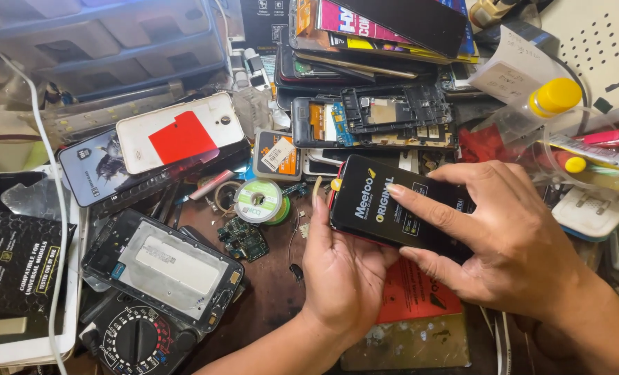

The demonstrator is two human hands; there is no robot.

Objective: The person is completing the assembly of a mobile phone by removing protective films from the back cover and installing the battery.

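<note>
A black phone screen panel (pixel 382 198) with a printed protective film lies tilted at the middle of the bench. My left hand (pixel 340 267) cups its lower left edge from underneath, thumb up along its side. My right hand (pixel 493 232) comes in from the right, its forefinger pressed flat on the film and the thumb under the panel's lower edge. Both hands hold the same panel just above the brown bench top.
An opened phone frame (pixel 163 267) and a black multimeter (pixel 139 340) lie at lower left. A white phone back with a red patch (pixel 177 135), a solder spool (pixel 258 201), a small circuit board (pixel 243 239), stacked phone parts (pixel 379 114) and a yellow-capped bottle (pixel 552 101) crowd the bench.
</note>
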